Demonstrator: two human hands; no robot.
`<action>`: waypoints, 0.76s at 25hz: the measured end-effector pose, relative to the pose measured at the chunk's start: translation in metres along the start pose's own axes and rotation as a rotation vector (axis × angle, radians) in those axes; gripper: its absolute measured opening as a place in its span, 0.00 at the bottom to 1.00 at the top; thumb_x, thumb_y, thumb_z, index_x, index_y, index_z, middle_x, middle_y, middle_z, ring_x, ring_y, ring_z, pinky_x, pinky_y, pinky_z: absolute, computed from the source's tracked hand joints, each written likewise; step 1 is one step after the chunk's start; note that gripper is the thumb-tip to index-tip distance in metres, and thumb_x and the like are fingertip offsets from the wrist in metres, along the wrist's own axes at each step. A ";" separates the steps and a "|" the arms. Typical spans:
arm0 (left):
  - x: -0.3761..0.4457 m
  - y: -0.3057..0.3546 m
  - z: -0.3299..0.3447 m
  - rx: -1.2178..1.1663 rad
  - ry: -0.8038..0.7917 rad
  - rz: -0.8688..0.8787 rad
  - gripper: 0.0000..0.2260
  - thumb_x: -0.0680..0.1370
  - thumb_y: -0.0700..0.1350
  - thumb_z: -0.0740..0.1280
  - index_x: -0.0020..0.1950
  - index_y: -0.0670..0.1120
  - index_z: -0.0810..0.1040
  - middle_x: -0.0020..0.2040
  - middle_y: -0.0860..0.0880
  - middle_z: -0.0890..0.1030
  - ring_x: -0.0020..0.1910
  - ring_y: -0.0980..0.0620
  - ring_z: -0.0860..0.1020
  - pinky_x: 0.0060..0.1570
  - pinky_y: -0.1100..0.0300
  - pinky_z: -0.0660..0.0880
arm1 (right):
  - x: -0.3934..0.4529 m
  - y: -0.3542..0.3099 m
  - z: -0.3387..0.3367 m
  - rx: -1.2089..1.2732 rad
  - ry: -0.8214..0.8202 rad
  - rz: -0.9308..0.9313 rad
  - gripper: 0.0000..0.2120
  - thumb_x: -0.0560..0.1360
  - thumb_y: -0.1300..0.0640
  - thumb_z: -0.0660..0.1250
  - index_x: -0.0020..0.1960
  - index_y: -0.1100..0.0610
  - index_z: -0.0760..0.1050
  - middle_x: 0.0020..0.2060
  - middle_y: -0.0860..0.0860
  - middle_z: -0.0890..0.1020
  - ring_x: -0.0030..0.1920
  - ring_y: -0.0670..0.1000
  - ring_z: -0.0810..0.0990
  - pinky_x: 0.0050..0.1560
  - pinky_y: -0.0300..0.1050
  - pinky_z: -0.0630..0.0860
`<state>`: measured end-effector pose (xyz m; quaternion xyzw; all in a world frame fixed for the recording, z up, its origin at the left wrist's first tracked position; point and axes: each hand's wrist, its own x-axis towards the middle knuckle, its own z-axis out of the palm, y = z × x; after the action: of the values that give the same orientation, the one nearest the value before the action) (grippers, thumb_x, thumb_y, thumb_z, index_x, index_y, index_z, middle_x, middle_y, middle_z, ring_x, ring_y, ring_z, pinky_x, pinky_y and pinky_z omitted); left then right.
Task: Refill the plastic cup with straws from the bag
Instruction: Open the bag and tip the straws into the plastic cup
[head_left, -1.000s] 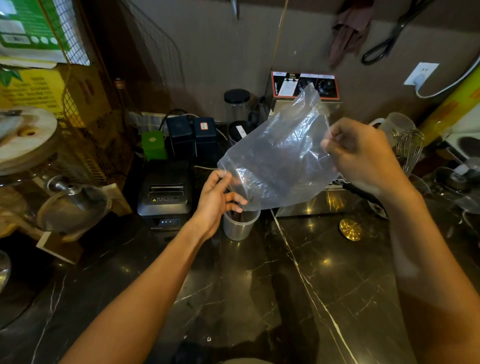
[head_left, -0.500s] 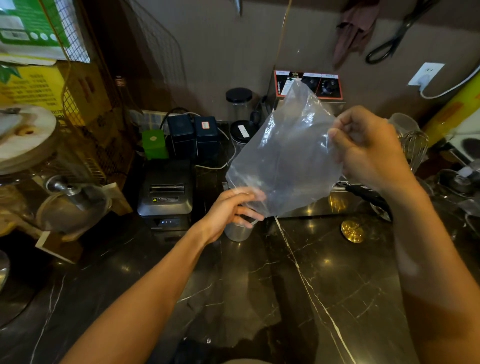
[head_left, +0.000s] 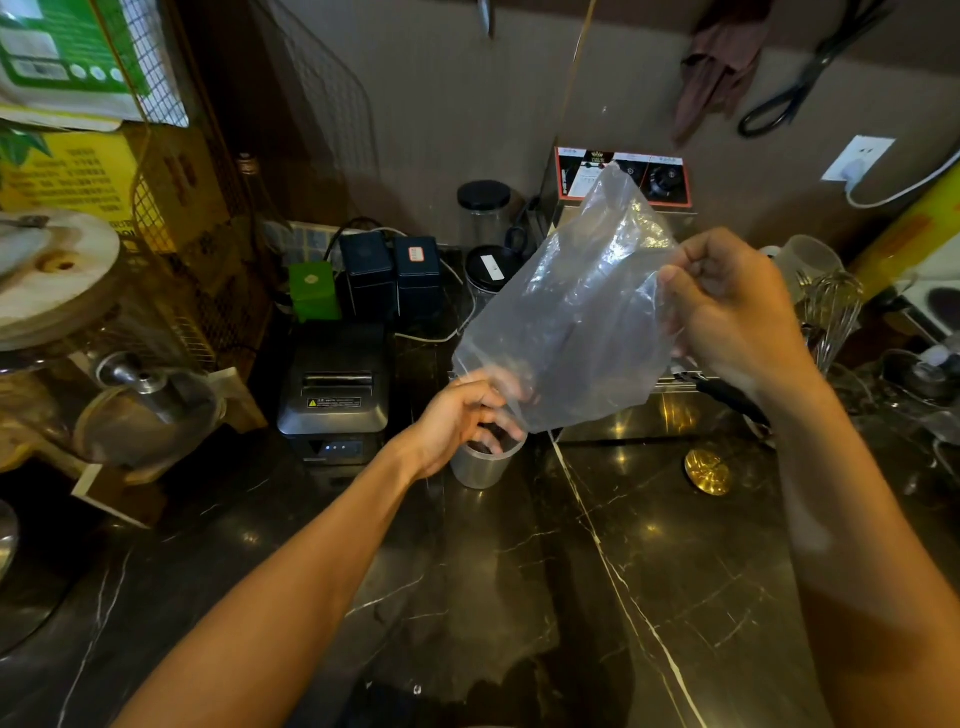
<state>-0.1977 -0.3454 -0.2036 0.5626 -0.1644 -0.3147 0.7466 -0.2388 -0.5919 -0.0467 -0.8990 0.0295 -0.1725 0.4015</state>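
Observation:
A clear plastic bag (head_left: 582, 306) hangs tilted over the counter, its lower open end pointing down at a small plastic cup (head_left: 483, 465). Dark straws show faintly through the bag. My right hand (head_left: 727, 306) pinches the bag's upper right edge. My left hand (head_left: 462, 421) is at the bag's mouth just above the cup, fingers partly inside the opening and curled around its edge. The cup stands upright on the dark marble counter (head_left: 649, 571), and something dark shows in its mouth, partly hidden by my left fingers.
A black receipt printer (head_left: 335, 389) stands just left of the cup. A steel appliance (head_left: 623, 410) sits behind it, a gold round lid (head_left: 706, 470) to the right, and a whisk and glassware (head_left: 831, 306) at far right. Jars and small boxes line the back.
My left hand moved from beside the cup up to the bag's mouth and took hold there. The bag shifted slightly lower toward the cup, with my right hand still gripping its upper edge.

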 end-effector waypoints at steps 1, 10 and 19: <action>0.000 0.001 -0.001 -0.002 0.012 0.002 0.11 0.75 0.43 0.60 0.54 0.44 0.78 0.50 0.48 0.85 0.41 0.48 0.82 0.37 0.58 0.77 | 0.000 0.000 -0.001 0.007 0.005 -0.005 0.02 0.83 0.59 0.65 0.52 0.57 0.76 0.37 0.55 0.82 0.33 0.51 0.82 0.34 0.50 0.79; 0.000 0.003 -0.018 0.106 0.174 0.057 0.17 0.79 0.42 0.63 0.65 0.41 0.82 0.50 0.40 0.80 0.39 0.53 0.77 0.33 0.62 0.73 | 0.004 -0.007 -0.012 -0.057 0.079 -0.075 0.02 0.81 0.55 0.67 0.51 0.49 0.77 0.42 0.59 0.84 0.41 0.64 0.85 0.42 0.65 0.84; -0.001 0.005 -0.013 0.306 0.304 0.016 0.13 0.83 0.46 0.65 0.66 0.47 0.81 0.58 0.46 0.82 0.46 0.53 0.83 0.35 0.62 0.80 | 0.002 -0.015 -0.020 -0.101 0.075 -0.110 0.04 0.82 0.56 0.68 0.50 0.49 0.75 0.41 0.54 0.82 0.42 0.62 0.84 0.42 0.62 0.85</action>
<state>-0.1894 -0.3342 -0.2024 0.7089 -0.1003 -0.1918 0.6713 -0.2454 -0.5967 -0.0232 -0.9113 0.0039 -0.2262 0.3440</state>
